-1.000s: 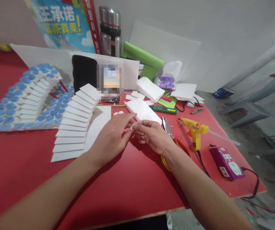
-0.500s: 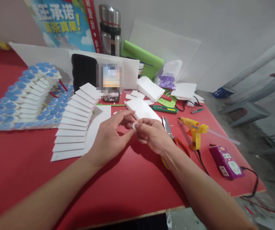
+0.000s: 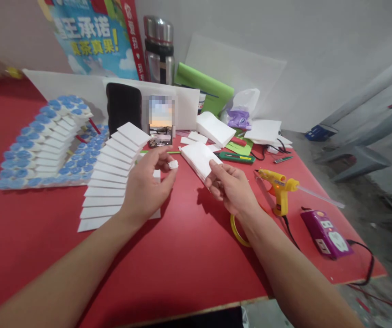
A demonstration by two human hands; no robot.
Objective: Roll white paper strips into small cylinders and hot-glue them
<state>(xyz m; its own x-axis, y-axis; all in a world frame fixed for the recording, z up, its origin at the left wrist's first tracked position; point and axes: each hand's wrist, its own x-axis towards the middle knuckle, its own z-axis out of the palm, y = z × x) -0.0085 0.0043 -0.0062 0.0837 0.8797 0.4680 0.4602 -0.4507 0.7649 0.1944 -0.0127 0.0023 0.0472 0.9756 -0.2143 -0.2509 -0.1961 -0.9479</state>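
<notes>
My left hand [image 3: 148, 184] pinches a small, crumpled-looking white paper piece [image 3: 173, 164] between thumb and fingertips. Over the red table, my right hand [image 3: 232, 184] has its thumb apart from its curled fingers, with nothing visible in it. Its fingertips are at the near right corner of a stack of white paper tissues [image 3: 198, 157]; whether they touch it I cannot tell. Beside my left hand, a fanned set of white stepped boards [image 3: 105, 193] rests on a white sheet. My right forearm partly covers a yellow ring [image 3: 237, 232], like a tape roll.
A yellow glue gun [image 3: 280, 187] stands at right, beside a purple power box [image 3: 327, 234] with cords. A green cutter [image 3: 237, 157] lies behind my right hand. At left stands a blue-and-white stepped model [image 3: 28, 150]. A phone [image 3: 161, 120] and a steel flask [image 3: 159, 50] stand behind.
My hands have drawn apart. My left hand has moved left with the white paper piece, while my right hand has let go of it and shifted right.
</notes>
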